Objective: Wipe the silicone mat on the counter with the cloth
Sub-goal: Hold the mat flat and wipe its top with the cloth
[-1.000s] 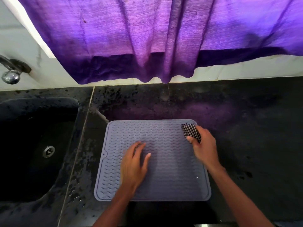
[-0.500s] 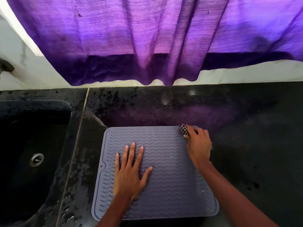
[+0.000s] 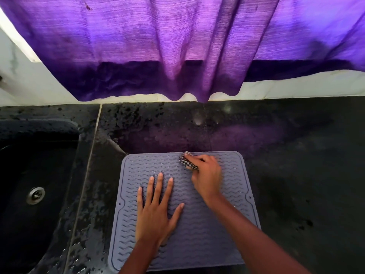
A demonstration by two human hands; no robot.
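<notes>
Sink (image 3: 23, 175) at left, one basin, dark and sunk into the counter (image 3: 296, 175); one metal drain (image 3: 35, 195) on its floor, nothing else made out inside it in the dim light. One silicone mat (image 3: 138, 244), grey, ribbed with wavy lines, lies flat on the counter just right of the sink rim, a strip of wet, spotted stone between them. One cloth (image 3: 186, 162), small and black-and-white checked, bunched up near the mat's far edge, about midway along it. Two hands in view. Left hand (image 3: 156, 212): flat, fingers spread, palm down on the mat's middle, grasping nothing. Right hand (image 3: 207, 179): fingers curled over the cloth, pressing it onto the mat; slightly blurred. Right forearm crosses the mat's near right corner.

Edges: mat's far edge lies well short of the wall, with bare dark counter between. To the mat's right, a wide stretch of bare counter out to the frame edge. Mat's near edge sits close to the bottom of the frame. One purple curtain (image 3: 177, 46) hangs along the wall, its hem just above the counter's back edge.
</notes>
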